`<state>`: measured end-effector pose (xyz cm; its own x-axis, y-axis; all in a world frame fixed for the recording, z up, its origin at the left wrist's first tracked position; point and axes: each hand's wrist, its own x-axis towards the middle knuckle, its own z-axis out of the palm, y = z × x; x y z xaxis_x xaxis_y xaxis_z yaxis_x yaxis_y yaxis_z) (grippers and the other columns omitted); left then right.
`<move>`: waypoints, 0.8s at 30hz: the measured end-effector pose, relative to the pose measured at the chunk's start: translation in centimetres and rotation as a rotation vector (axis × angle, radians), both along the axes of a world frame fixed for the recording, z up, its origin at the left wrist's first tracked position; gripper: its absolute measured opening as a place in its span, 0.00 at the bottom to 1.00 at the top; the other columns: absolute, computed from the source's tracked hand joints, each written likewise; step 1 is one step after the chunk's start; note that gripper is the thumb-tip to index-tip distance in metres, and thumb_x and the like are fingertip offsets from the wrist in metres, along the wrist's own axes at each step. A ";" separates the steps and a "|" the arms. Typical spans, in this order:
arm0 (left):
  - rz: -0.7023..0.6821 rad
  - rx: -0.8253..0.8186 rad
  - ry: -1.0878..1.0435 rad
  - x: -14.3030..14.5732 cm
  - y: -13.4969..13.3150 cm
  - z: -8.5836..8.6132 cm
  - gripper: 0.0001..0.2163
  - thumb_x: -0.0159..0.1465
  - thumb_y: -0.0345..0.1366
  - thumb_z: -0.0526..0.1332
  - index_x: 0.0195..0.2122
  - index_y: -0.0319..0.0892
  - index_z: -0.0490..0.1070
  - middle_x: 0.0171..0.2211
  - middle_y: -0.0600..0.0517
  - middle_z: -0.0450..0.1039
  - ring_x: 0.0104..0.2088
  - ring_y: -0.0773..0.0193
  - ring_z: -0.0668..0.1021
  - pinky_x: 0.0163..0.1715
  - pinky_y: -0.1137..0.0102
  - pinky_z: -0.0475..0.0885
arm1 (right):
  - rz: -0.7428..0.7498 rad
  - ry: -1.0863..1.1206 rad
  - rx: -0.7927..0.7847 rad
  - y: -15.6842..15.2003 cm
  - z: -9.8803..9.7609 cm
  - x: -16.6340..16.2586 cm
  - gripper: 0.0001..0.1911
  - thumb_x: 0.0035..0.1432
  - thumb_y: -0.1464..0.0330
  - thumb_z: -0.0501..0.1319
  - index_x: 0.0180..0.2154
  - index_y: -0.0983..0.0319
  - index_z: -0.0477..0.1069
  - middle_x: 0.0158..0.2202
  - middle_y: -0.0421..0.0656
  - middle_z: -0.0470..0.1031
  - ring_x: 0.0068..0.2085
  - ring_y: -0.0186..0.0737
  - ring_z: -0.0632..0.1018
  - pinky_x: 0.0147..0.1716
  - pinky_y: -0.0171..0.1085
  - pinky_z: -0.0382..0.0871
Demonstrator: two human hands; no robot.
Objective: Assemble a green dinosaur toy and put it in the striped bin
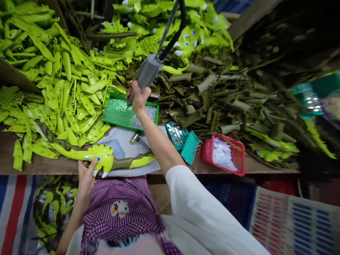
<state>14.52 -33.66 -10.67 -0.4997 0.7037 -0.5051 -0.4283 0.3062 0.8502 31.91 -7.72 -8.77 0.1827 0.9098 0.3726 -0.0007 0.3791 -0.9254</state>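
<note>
At eight o'clock I am pinching the elephant-headed toy (105, 156), my left grip (86, 174) pressing thumb against fingers on its lower edge; its handle end is resting over a pale cloth (127, 173) on the counter (265, 170). From the toy, at one o'clock, my right grip (140, 97) is wrapping snugly round a grey power driver (148, 72), its tip pointing down over the green tray (117, 110); I cannot tell whether it is touching.

Driver (148, 73), 11 o'clock: matt, looks plastic. Elephant piece (106, 156), 8 o'clock: smooth glossy plastic. Metal bits (151, 113), 10 o'clock: shiny. Red basket (208, 151), 4 o'clock: plastic. Apron (122, 200), 7 o'clock: matt cloth.
</note>
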 end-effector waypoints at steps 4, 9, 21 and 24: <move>-0.030 0.005 0.014 0.0 0.0 -0.2 0.32 0.43 0.41 0.75 0.49 0.44 0.67 0.42 0.47 0.76 0.41 0.59 0.80 0.42 0.67 0.76 | 0.023 -0.036 0.010 0.4 -1.2 0.2 0.28 0.55 0.42 0.51 0.35 0.59 0.69 0.24 0.38 0.63 0.25 0.36 0.74 0.26 0.42 0.73; -0.020 0.001 0.006 0.0 0.0 -0.3 0.31 0.44 0.40 0.75 0.49 0.45 0.68 0.43 0.47 0.76 0.42 0.59 0.80 0.42 0.69 0.76 | -0.010 -0.040 0.000 0.7 -1.6 0.2 0.28 0.57 0.43 0.49 0.35 0.60 0.69 0.24 0.38 0.63 0.28 0.38 0.77 0.28 0.44 0.75; 0.012 0.004 -0.001 0.2 0.1 -0.1 0.31 0.42 0.39 0.75 0.47 0.44 0.68 0.41 0.47 0.76 0.41 0.59 0.80 0.40 0.70 0.76 | -0.004 -0.020 -0.001 -0.2 -0.8 0.0 0.27 0.55 0.43 0.52 0.34 0.59 0.69 0.23 0.37 0.65 0.26 0.37 0.77 0.27 0.42 0.74; 0.013 0.003 0.016 0.2 0.1 0.0 0.31 0.42 0.39 0.75 0.47 0.43 0.68 0.39 0.48 0.76 0.41 0.59 0.80 0.39 0.71 0.76 | -0.024 0.023 -0.021 -0.1 -0.3 -0.1 0.26 0.53 0.43 0.55 0.32 0.59 0.68 0.19 0.34 0.62 0.19 0.32 0.71 0.23 0.40 0.72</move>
